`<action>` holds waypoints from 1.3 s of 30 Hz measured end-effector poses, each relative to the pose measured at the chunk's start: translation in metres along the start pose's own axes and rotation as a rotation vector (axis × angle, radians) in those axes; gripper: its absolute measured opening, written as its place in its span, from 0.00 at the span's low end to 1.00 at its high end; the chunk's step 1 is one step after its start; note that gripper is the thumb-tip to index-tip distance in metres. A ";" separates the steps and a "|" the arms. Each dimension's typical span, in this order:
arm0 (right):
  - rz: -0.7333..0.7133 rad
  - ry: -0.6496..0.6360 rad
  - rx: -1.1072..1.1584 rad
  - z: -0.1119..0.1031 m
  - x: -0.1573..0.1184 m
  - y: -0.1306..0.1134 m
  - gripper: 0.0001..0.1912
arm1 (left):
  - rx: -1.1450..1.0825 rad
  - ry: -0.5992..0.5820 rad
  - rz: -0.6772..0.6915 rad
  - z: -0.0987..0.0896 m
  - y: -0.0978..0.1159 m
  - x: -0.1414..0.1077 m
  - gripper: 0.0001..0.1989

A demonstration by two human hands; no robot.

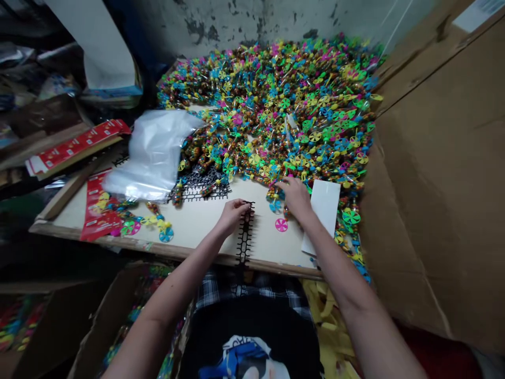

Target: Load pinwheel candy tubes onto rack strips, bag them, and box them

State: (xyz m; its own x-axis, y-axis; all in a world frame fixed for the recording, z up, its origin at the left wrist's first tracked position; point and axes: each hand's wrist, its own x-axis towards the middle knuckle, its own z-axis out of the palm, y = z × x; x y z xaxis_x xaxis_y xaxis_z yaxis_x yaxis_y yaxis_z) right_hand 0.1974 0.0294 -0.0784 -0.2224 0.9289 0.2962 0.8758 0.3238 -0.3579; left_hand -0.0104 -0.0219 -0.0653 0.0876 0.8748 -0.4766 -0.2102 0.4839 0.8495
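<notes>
My left hand [232, 215] pinches the top end of a black plastic strip [245, 231] with rows of hook-like prongs. The strip hangs down over the table's front edge. At the near edge of a large pile of small candy-filled toys [272, 126], my right hand [296, 197] is reaching in, its fingers apart and touching or just above the toys. These toys are clear tubes of coloured candy balls with bright fan wheels. A pink fan wheel [281, 225] lies below the right hand. Beside the right wrist lies a white box [324, 208].
Clear plastic bags [155, 152] lie left on the table [209, 223], by more black strips [201, 184]. A red printed packet [97, 210] and several loose toys are at the left front. A large cardboard box [437, 184] stands right; an open carton [106, 316] sits below left.
</notes>
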 end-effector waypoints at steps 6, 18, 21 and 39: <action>-0.240 -0.126 -0.175 0.000 0.035 0.011 0.09 | -0.084 0.040 -0.047 0.003 0.000 0.001 0.08; 0.025 -0.099 0.402 0.045 -0.041 -0.067 0.13 | -0.303 0.111 -0.129 0.012 0.006 -0.004 0.09; 0.030 -0.092 0.470 0.047 -0.045 -0.073 0.19 | -0.339 0.077 -0.164 0.014 0.006 -0.005 0.09; 0.149 0.027 0.559 0.036 -0.048 -0.069 0.19 | -0.160 0.045 -0.038 0.034 0.003 -0.011 0.14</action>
State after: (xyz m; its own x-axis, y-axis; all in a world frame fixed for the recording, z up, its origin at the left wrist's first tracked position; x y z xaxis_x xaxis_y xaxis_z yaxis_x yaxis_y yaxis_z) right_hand 0.1323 -0.0310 -0.0997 -0.0966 0.9692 0.2266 0.5357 0.2425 -0.8088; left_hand 0.0211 -0.0289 -0.0501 0.0557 0.8524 -0.5199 -0.3605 0.5028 0.7857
